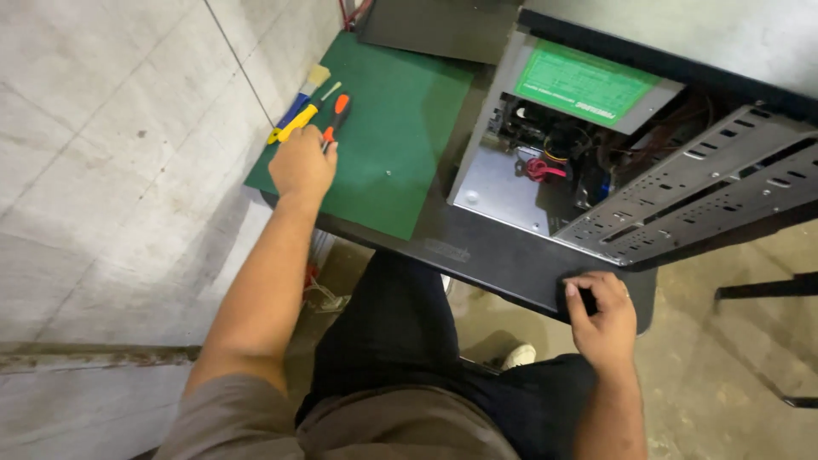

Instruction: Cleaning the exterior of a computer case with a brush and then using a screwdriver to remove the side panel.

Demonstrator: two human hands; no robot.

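My left hand (301,163) lies on the green mat (400,136) at its left edge, fingers closed around the tip end of an orange-handled screwdriver (338,112). Just beyond my knuckles lie a yellow-handled tool (296,123), a blue-handled brush (305,92) and a small pale-handled tool (331,90). My right hand (601,313) grips the near edge of the black table (503,260), fingers curled over it, below the open computer case (613,153). Inside the case I see a green-labelled power supply (584,85), red wires (540,169) and a perforated metal drive cage (699,192).
A tiled wall (111,153) runs along the left of the table. My dark trousers and a white shoe (520,354) show below the table. A black metal stand leg (767,288) crosses the concrete floor at right. A small screw (388,173) lies on the mat.
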